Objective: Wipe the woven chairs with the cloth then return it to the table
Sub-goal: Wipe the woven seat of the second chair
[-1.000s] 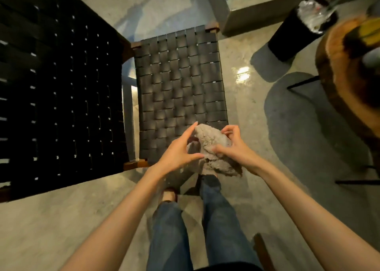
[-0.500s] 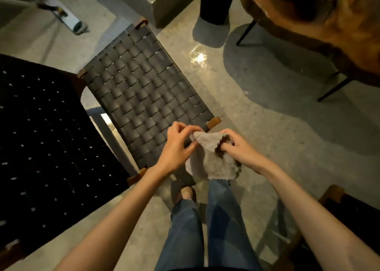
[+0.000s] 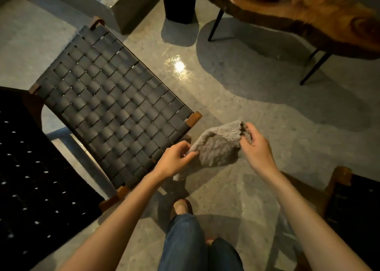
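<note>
A fuzzy grey cloth hangs stretched between my two hands above the floor. My left hand pinches its lower left edge. Its upper right corner is pinched by my right hand. The cloth is just right of the front corner of a grey woven seat with wooden corners. A darker woven chair back fills the left edge. The live-edge wooden table on thin black legs stands at the top right.
A black cylindrical bin stands on the floor beside the table. A concrete block lies behind the seat. Another dark woven chair shows at the lower right. My legs and feet are below my hands.
My hands have moved apart and to the right, spreading the cloth wider. The view has turned right, so the seat now sits further left and the table is nearer.
</note>
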The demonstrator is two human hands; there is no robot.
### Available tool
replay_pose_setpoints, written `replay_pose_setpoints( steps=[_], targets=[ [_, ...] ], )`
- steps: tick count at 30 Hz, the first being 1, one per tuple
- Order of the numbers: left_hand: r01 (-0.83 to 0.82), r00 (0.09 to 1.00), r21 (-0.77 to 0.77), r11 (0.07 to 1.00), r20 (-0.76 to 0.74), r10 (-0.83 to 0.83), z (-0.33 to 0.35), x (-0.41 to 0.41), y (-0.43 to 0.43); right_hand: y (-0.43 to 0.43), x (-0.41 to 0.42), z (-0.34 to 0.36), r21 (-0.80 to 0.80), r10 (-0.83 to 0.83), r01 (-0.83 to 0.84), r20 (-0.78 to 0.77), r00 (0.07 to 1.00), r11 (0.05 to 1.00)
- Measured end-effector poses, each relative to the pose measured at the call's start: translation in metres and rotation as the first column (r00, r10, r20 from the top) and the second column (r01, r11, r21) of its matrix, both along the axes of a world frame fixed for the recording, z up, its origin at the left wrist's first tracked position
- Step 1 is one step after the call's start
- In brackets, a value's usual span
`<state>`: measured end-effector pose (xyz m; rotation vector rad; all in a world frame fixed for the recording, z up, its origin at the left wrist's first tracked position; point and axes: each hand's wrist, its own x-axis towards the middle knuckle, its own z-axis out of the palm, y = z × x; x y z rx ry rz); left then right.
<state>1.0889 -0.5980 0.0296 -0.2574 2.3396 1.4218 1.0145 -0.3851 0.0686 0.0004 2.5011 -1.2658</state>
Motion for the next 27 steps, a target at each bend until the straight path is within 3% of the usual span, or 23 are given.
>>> replay_pose_setpoints(
  steps=[3,6,8,10,14,15,17,19,21,24,27],
  targets=[
    [-0.122,0.992,-0.058,0.991,0.018,0.123,-0.034,-0.006,0.015,0.013,0.001,-0.042,0.029,0.082,-0.079,-0.112,0.99,0.996],
    [-0.418,0.904,0.2,0.886,0.184,0.385,-0.062,-0.016,0.033,0.011,0.019,-0.087,-0.081,0.261,-0.268,-0.084,0.962,0.96],
    [-0.523,0.85,0.363,0.771,0.288,0.441,-0.08,-0.025,0.041,0.005,0.032,-0.121,-0.234,0.332,-0.324,-0.007,0.943,0.917],
    [-0.52,0.854,0.481,0.706,0.324,0.408,-0.094,-0.031,0.043,-0.002,0.041,-0.157,-0.329,0.287,-0.273,-0.007,0.958,0.904],
    [-0.386,0.922,0.622,0.681,0.232,0.31,-0.12,-0.037,0.029,-0.018,0.031,-0.204,-0.392,-0.065,-0.026,-0.216,0.974,0.919],
    [-0.341,0.932,0.576,0.743,0.102,0.349,-0.128,-0.038,0.023,-0.021,0.023,-0.211,-0.403,-0.138,0.017,-0.274,0.952,0.915],
    [-0.335,0.868,0.282,0.899,-0.278,0.411,-0.145,-0.036,0.007,-0.029,0.005,-0.219,-0.413,-0.242,0.064,-0.394,0.887,0.908],
    [-0.429,0.769,-0.099,0.898,-0.561,0.306,-0.165,-0.033,-0.015,-0.045,-0.013,-0.223,-0.358,-0.237,0.044,-0.518,0.822,0.933],
    [-0.442,0.791,-0.345,0.828,-0.585,0.179,-0.185,-0.03,-0.037,-0.071,-0.027,-0.229,-0.256,-0.103,-0.057,-0.57,0.815,0.965],
    [-0.304,0.898,-0.542,0.783,-0.438,0.045,-0.206,-0.025,-0.063,-0.108,-0.037,-0.243,-0.189,0.149,-0.271,-0.489,0.86,0.944],
    [-0.239,0.913,-0.535,0.811,-0.409,-0.001,-0.219,-0.012,-0.078,-0.123,-0.049,-0.248,-0.349,0.014,-0.222,-0.509,0.86,0.911]
  ],
)
